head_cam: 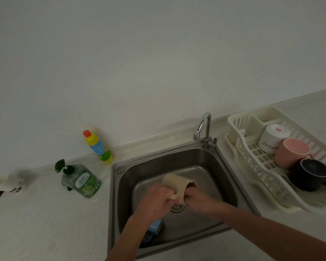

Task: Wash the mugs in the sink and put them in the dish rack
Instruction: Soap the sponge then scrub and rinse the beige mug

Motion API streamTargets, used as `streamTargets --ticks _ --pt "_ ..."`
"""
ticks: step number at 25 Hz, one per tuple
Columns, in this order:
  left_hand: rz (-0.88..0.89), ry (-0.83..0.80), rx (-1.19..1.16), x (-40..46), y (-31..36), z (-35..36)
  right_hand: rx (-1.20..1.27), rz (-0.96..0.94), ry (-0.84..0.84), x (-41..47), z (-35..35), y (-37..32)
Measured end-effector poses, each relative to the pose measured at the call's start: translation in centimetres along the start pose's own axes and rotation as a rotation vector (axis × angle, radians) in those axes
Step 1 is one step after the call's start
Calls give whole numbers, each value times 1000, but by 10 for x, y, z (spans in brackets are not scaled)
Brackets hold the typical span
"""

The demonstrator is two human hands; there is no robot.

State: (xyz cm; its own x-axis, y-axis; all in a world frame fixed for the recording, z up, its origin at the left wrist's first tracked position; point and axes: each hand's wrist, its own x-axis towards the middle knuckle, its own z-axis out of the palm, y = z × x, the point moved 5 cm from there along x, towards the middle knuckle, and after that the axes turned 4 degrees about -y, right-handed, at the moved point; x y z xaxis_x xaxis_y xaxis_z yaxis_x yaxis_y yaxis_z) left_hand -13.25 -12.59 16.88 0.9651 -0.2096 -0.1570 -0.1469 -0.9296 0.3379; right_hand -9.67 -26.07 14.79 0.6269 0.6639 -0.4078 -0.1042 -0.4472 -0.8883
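A beige mug point(174, 182) is held on its side over the steel sink point(177, 159), above the drain point(177, 206). My left hand point(154, 199) grips it by the handle. My right hand point(196, 198) is at the mug's open mouth, with its fingers hidden inside. A blue mug point(154, 227) lies in the sink's near left corner, partly hidden under my left forearm. In the cream dish rack point(248, 157) on the right sit a white mug point(271, 138), a pink mug point(292, 153) and a dark mug point(309, 174).
The chrome tap point(203, 127) stands at the sink's back right corner. A green pump bottle point(81, 180) and a yellow bottle with a red cap point(98, 147) stand on the counter to the left. A blurred white item point(9, 183) lies at the far left.
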Motion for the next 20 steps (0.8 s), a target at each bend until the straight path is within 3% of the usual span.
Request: streamTargets --ticks 2,3,5,7,8,9,11,13,15,16,17,18,20 --pt "-1 11 -44 -3 -5 -5 474 96 59 -8 -6 2" --pt "-1 25 -53 -6 -8 -9 598 109 -15 -11 -6 9" --pt "-11 42 -33 -10 -10 -14 357 89 -38 -22 -11 8" --pt "-24 -6 -12 -7 -5 -10 -316 41 -87 -24 -7 -3" --pt "-31 -45 -1 -5 1 -6 -537 17 -88 -24 -7 -11" --pt "-31 -68 5 -3 6 -1 -548 35 -96 -19 -5 -14" --pt "-33 -67 -15 -1 10 3 -118 -13 -119 -11 3 -13" --pt "-48 -63 -55 -1 5 2 339 40 -34 -13 -2 -4" --pt "-58 -37 -58 -2 -5 -2 609 108 -8 -15 -9 7" --pt "-75 -19 -69 -3 -8 -7 496 53 -12 -13 -12 5" --pt "-90 -8 -80 -2 -12 -10 233 4 -7 -15 -11 13" --pt "-96 -21 -79 -2 -11 -11 -230 -120 1 -19 -9 4" --pt "-63 -71 -42 2 -5 -4 -738 -156 46 -16 -8 6"
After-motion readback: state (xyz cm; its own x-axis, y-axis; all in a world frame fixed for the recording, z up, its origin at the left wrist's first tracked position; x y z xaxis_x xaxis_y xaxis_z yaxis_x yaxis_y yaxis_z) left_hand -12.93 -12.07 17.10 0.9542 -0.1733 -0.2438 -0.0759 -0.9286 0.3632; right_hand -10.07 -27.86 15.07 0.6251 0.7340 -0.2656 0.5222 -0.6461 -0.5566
